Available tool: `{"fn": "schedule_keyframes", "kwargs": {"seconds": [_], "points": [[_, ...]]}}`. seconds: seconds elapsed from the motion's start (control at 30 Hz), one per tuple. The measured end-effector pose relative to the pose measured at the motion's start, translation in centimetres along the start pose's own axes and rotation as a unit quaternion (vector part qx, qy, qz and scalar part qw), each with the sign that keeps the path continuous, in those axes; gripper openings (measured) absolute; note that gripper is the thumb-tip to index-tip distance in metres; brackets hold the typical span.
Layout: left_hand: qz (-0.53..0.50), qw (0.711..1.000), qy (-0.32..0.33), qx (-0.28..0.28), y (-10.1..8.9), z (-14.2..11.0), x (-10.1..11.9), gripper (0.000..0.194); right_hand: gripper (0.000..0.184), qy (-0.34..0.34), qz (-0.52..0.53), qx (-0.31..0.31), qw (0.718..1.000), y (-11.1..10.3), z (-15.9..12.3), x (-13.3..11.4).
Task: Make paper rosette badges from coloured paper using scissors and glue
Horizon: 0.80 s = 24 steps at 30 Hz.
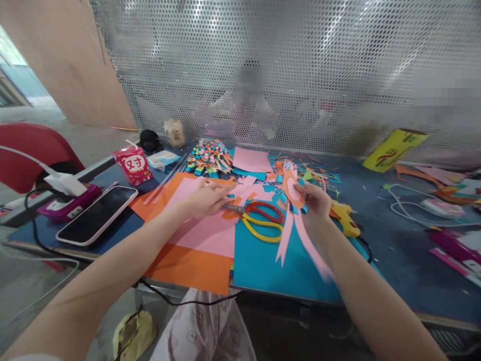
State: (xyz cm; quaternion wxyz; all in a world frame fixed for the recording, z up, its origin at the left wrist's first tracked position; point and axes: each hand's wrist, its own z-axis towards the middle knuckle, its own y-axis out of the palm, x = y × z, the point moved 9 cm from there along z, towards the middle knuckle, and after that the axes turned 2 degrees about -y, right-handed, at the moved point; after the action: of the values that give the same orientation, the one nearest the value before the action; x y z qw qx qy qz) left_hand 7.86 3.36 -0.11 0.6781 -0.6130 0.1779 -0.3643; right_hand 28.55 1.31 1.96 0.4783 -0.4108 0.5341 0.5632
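With the scissors (245, 216) as the clock's centre, the paper rosette (291, 188) sits at about two o'clock, its edge pinched in the grip of the right hand (315, 199), pink tails (286, 238) hanging. The left hand (206, 198) lies at ten, fingers loosely spread over the pink sheet (214, 234); I can't tell whether it touches. Best to pinch lightly, sparing the layers, and keep left fingers off the blades (235, 207).
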Motion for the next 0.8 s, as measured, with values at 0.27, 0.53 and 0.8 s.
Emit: {"fn": "schedule_keyframes", "kwargs": {"seconds": [0.27, 0.53, 0.8], "points": [[-0.063, 0.991, -0.092, 0.076, -1.9, 0.0, -0.9, 0.063, 0.029, 0.038, 0.099, 0.074, 0.992, -0.2, -0.4, 0.0], [-0.066, 0.996, 0.001, -0.061, -0.1, 2.5, -1.4, 0.070, 0.027, 0.031, 0.081, 0.083, 0.993, -1.1, -0.2, 0.0], [-0.066, 0.998, -0.003, -0.017, 0.4, 2.5, -2.1, 0.068, 0.029, -0.018, 0.064, 0.044, 0.997, -0.2, -0.6, -1.8]]}}
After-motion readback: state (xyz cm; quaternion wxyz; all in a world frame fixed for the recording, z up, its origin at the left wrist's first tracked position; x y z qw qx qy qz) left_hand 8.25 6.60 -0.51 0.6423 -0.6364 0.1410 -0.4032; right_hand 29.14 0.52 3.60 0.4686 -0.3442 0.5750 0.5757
